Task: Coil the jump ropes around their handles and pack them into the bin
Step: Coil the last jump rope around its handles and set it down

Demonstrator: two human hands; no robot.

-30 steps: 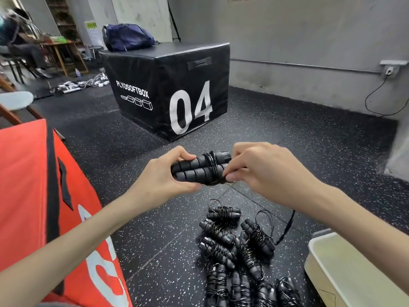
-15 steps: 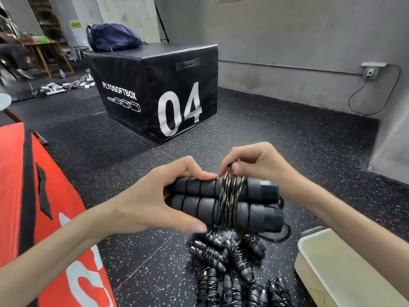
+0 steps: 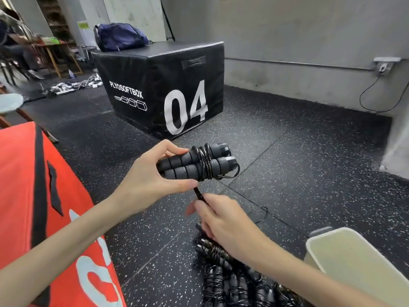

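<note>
While the left hand [image 3: 150, 180] curls its fingers over the top and its thumb under the pair of foam handles [image 3: 192, 166], the handles lie side by side at frame centre, pointing right, their capped ends clear of the fingertips. Several turns of black rope [image 3: 204, 162] wrap both handles just right of the fingers. One strand drops from the coil's underside, past the left thumb tip, into the right hand [image 3: 219, 220] just below; its fingers are closed round that strand, pinching it, somewhat blurred. Beneath the right forearm, lower centre, a heap of coiled jump ropes [image 3: 228, 282] lies on the speckled black floor [image 3: 298, 173]. The pale bin [image 3: 345, 260] sits at lower right, beside the heap. Black plyo box marked 04 [image 3: 168, 85] stands at upper centre; red-orange box [image 3: 24, 196] at left edge.
</note>
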